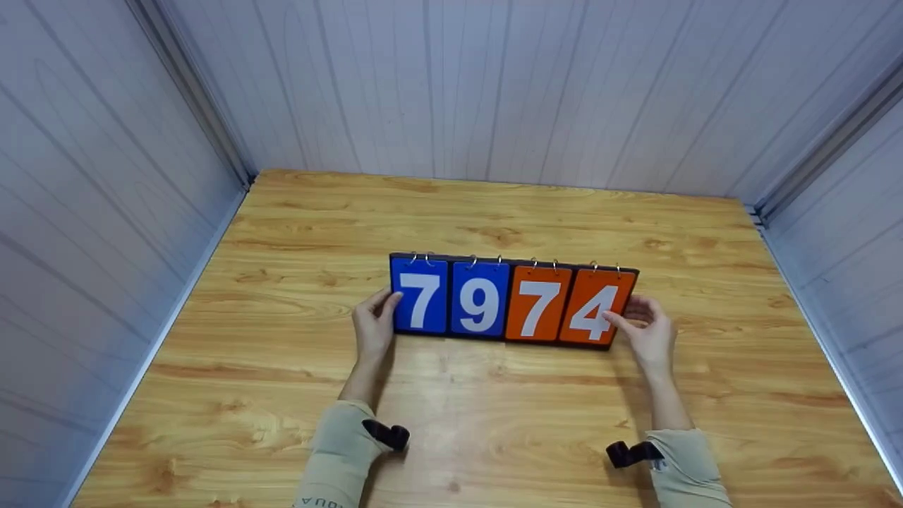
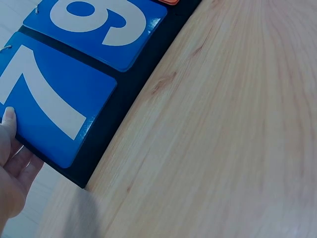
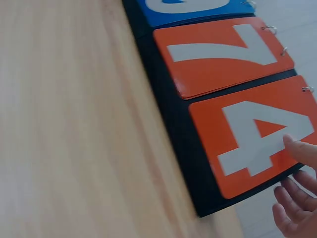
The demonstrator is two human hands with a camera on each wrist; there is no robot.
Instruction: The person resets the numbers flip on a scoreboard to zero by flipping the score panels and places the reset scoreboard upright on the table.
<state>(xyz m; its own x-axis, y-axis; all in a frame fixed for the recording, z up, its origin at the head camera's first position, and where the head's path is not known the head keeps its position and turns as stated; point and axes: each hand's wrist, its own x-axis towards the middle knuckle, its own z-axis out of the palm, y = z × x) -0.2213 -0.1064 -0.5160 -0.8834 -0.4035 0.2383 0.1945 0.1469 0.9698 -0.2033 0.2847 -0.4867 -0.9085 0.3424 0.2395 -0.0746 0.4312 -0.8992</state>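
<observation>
At the left, the left hand (image 1: 372,328) gripped the end of the flip scoreboard (image 1: 506,300), thumb on the blue 7 card (image 1: 420,300). Then came the blue 9 card (image 1: 480,300), the orange 7 card (image 1: 536,303) and the orange 4 card (image 1: 592,314), where the right hand (image 1: 650,339) gripped the other end. The board stood tilted, well in from the counter's (image 1: 458,416) left, right and back edges; whether its lower edge touched was unclear. The step looked like steadying it, and the next move seemed to call for both hands working together.
</observation>
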